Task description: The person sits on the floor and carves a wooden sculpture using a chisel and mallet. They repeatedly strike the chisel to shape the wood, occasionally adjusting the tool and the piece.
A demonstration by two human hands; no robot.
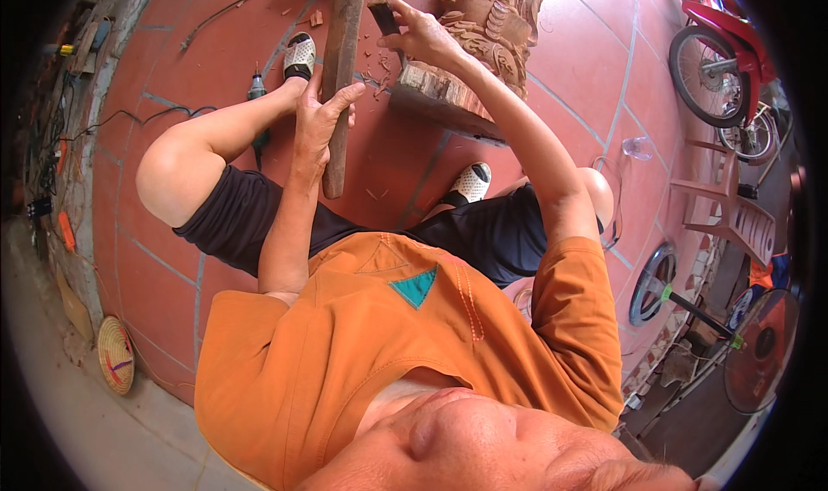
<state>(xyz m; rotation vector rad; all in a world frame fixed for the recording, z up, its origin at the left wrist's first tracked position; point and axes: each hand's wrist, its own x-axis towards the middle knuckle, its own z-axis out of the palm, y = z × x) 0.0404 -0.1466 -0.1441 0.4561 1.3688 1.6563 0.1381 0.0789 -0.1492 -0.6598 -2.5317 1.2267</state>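
Left hand (321,116): fingers gripping wooden mallet (341,68) (held upright).
Right hand (420,35): fingers gripping chisel (384,16), touching wood carving (483,34).

Your left hand (321,116) sits well out in front of you, fingers curled shut in a firm grip, thumb pointing away from your body. Its forearm runs straight back toward your chest, bare from the wrist to the elbow. Your right hand (420,35) reaches farther forward and higher than the left, fingers pinched closed with the knuckles bent and the wrist cocked. The right arm is stretched long, elbow slightly bent, bare up to the short sleeve at your shoulder. The two hands are near each other but apart, not touching.
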